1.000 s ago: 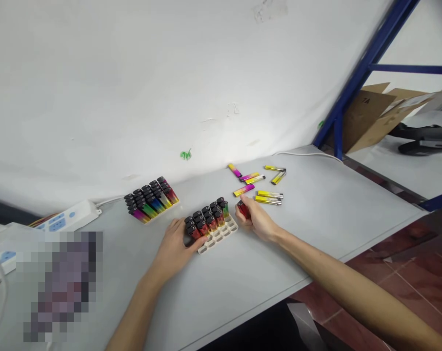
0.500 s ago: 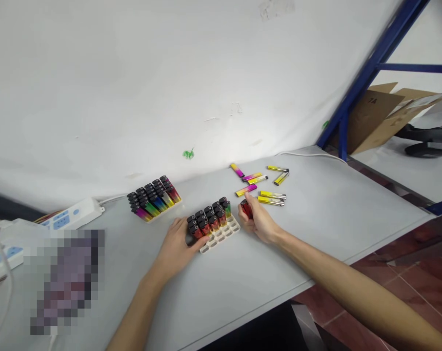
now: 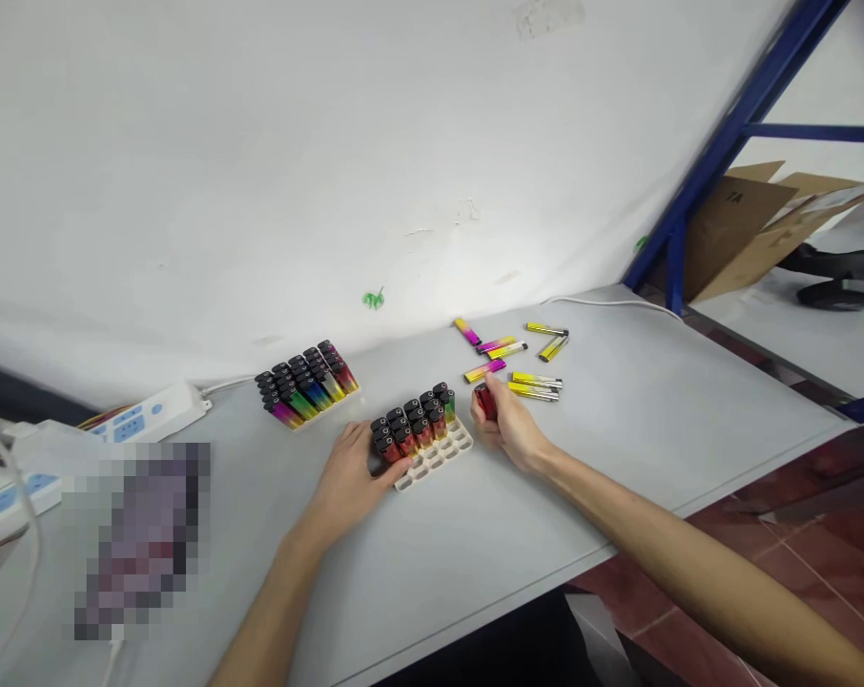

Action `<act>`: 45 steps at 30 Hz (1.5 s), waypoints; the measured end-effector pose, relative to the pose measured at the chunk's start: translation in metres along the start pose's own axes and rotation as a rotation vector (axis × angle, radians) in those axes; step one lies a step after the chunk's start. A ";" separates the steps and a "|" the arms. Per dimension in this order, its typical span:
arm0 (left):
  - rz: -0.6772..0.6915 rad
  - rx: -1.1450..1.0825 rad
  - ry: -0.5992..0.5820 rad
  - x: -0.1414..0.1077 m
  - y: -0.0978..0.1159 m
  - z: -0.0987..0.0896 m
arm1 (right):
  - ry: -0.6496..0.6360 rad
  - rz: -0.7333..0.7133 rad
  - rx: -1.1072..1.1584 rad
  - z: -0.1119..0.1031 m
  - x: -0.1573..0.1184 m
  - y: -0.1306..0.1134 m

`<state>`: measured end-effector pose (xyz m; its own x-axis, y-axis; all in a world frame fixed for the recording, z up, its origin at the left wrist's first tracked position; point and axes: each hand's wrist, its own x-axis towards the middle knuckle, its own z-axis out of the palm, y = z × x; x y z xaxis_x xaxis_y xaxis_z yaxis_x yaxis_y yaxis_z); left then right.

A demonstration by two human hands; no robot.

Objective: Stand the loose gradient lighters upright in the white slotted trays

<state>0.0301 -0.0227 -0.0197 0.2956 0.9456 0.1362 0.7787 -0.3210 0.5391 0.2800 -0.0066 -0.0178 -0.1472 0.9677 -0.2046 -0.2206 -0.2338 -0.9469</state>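
Observation:
A cream slotted tray sits at the middle of the table, with upright black-topped lighters in its back rows and bare slots along the front. My left hand grips the tray's left end, its thumb at the front corner and the fingers behind. Just right of the tray, my right hand is closed around a red lighter, held clear of the slots. Beyond that hand lie several loose lighters, yellow-pink and yellow-silver.
A second tray packed with multicoloured lighters stands back left near the wall. Power strips and a pixelated object lie at the left. A blue metal frame and cardboard box are at the right.
The whole view has shifted slightly, so everything appears a little further right. Both hands keep their holds on the tray and the red lighter.

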 end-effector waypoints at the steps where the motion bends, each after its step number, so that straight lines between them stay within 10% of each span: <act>1: 0.001 -0.002 -0.002 0.000 0.000 0.000 | 0.001 -0.043 -0.034 -0.001 0.000 0.000; 8: 0.010 -0.001 -0.013 0.001 0.000 0.000 | 0.046 -0.370 -0.476 -0.012 0.000 -0.013; 45: 0.051 -0.003 0.013 -0.001 -0.006 0.003 | -0.034 -0.685 -0.859 -0.027 0.004 -0.005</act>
<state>0.0263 -0.0218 -0.0255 0.3272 0.9287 0.1745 0.7613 -0.3685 0.5335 0.3062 0.0012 -0.0210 -0.2796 0.8611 0.4247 0.4769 0.5085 -0.7169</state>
